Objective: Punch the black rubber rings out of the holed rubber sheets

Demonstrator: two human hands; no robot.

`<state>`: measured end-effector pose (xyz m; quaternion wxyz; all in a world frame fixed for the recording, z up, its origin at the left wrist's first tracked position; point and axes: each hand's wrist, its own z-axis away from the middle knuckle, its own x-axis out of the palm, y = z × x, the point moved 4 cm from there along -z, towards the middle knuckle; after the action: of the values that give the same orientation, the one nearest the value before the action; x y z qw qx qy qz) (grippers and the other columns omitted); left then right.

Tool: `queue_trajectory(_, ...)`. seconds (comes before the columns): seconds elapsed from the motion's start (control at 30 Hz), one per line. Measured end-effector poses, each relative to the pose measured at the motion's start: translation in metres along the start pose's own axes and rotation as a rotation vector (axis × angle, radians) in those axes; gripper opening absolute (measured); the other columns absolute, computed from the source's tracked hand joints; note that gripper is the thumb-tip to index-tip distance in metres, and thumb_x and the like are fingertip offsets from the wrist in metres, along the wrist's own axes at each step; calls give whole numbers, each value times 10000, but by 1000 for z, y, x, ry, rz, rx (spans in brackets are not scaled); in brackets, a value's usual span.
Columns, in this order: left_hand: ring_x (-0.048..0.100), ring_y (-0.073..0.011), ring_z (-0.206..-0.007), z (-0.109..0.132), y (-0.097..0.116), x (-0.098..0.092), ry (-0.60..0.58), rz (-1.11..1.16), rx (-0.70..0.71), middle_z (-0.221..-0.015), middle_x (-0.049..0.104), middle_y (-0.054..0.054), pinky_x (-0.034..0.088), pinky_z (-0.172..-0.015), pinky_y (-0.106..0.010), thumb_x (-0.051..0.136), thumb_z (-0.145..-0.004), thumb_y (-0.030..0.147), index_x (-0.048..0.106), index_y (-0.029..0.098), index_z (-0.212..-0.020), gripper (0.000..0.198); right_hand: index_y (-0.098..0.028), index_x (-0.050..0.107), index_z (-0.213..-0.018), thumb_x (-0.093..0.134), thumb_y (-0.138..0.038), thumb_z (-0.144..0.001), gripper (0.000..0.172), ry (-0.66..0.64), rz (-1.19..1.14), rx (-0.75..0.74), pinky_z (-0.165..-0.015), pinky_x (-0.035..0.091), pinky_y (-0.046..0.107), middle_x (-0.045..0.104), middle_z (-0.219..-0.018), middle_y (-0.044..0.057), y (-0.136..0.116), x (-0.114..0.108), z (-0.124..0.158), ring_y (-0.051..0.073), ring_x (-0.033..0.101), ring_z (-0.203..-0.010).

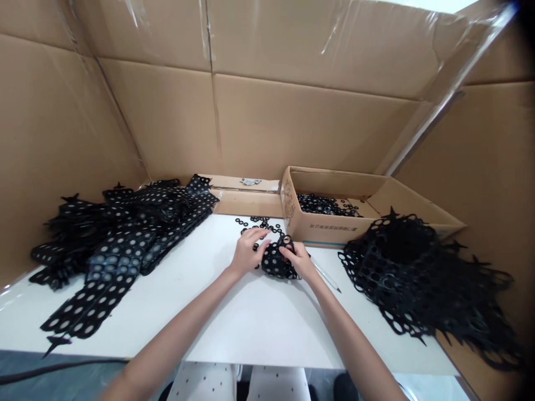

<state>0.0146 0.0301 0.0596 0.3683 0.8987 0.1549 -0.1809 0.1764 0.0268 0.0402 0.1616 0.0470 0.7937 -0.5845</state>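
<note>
At the middle of the white table, my right hand [300,260] pinches the upper right edge of a black perforated rubber sheet [278,264]. The sheet is bunched and curved, with round holes in rows, some of them seemingly filled and others see-through. On its left side, my left hand [248,252] has its thumb and fingers apart, the thumb close to the sheet's edge. Small black rings [261,221] lie loose just beyond the left hand, some partly hidden by its fingers.
A pile of black dotted strips [125,239] lies at left. Emptied-looking black mesh sheets [418,273] are heaped at right. Behind stands an open cardboard box [330,227] with many black rings [321,205]. A thin white pen-like tool [328,277] lies right. Cardboard walls [267,122] surround the table.
</note>
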Motion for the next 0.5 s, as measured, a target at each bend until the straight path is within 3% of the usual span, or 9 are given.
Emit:
queue_trajectory(0.1,546,-177,-1042,4,17,10,-109,126,72,-1099,620,-63,423,-946,-345,512,-825,187,583,230,-1132,318,-152,453,-567,530,-403,-782,339,-97,-24,-30,-516,345,218,443,-523,-13,-6,1,1,118,421,-515)
queue_trajectory(0.17,570,-168,-992,5,19,12,-101,174,38,-1055,634,-63,455,-902,-327,504,-832,190,602,223,-1105,291,-146,485,-592,540,-374,-786,305,-81,-4,-63,-531,342,217,468,-544,-12,-11,-1,0,118,426,-530)
queue_trajectory(0.3,591,-163,-893,4,12,9,-33,178,-48,-948,647,-62,483,-828,-309,544,-817,227,651,209,-1020,231,-138,576,-722,556,-320,-796,198,6,67,-106,-620,372,226,552,-673,5,-14,-4,-1,141,478,-634)
queue_trajectory(0.5,585,-168,-910,1,2,10,-115,169,-64,-981,644,-66,467,-840,-307,568,-805,268,638,201,-1056,270,-149,618,-798,546,-323,-826,191,27,142,-170,-690,416,252,613,-781,34,-15,-3,-1,178,540,-728)
